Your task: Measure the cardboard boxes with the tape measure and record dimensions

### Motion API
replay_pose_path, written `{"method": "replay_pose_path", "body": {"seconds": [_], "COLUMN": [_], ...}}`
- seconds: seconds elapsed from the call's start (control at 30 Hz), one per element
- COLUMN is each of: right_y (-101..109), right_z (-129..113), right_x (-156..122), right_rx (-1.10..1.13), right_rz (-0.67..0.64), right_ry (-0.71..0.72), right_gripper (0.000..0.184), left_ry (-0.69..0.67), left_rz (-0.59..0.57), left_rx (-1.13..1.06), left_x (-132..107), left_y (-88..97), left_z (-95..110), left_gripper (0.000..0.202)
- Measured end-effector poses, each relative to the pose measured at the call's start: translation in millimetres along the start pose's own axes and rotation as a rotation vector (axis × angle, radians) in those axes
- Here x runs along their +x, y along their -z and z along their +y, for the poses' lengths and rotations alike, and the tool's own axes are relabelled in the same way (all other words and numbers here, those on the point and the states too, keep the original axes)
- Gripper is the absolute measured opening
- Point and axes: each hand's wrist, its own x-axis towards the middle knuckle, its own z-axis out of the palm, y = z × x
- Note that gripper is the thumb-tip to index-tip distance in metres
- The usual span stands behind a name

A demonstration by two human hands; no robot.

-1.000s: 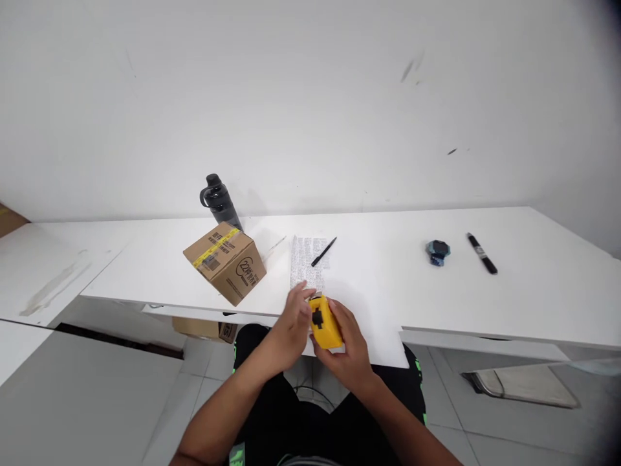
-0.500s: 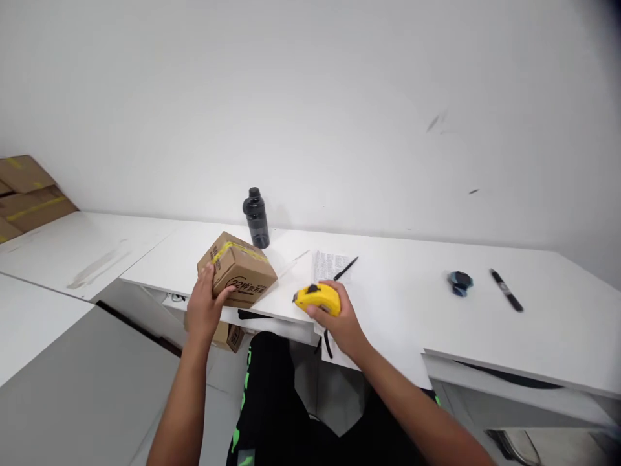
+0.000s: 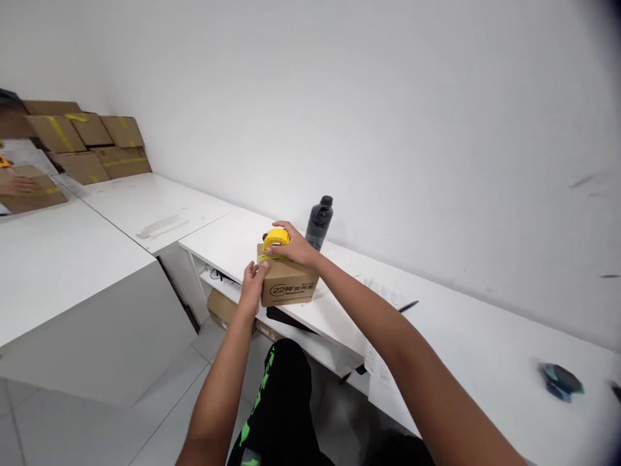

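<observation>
My right hand [image 3: 294, 246] grasped a yellow tape measure [image 3: 276, 237] by the cardboard box's [image 3: 290, 287] top; my left hand [image 3: 251, 286] touched its left side, grip unclear.

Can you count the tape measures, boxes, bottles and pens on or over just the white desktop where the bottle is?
Rounded yellow tape measure: 1
Brown cardboard box: 1
Dark cylindrical bottle: 1
Slim black pen: 1
Total: 4, leaving out a dark thing cut off at the right edge
</observation>
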Motion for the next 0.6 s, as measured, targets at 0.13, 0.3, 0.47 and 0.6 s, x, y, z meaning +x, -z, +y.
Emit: {"method": "replay_pose_path", "body": {"seconds": [0.13,0.3,0.47,0.6], "right_y": [-3.0,2.5,15.0,31.2], "right_z": [3.5,8.7,13.5,16.6], "right_x": [2.4,-4.1,-11.6,-22.6], "right_rx": [-0.080,-0.221,-0.239,-0.306], "right_rz": [-0.162,-0.095,-0.065,-0.064], "right_ry": [0.021,0.076,0.043,0.008], "right_gripper": [0.063,0.052,0.050,0.053], "left_ry": [0.065,0.021,-0.094,-0.099], "left_rz": [-0.173,-0.195,-0.141,-0.110], "left_rx": [-0.071,-0.118,-0.124,-0.065], "left_x": [3.2,11.2,13.2,13.0], "left_y": [-4.2,-7.1,-15.3,-15.6], "left_z": [7.7,6.0,5.5,6.9], "left_gripper": [0.075,0.074,0.057,0.049]}}
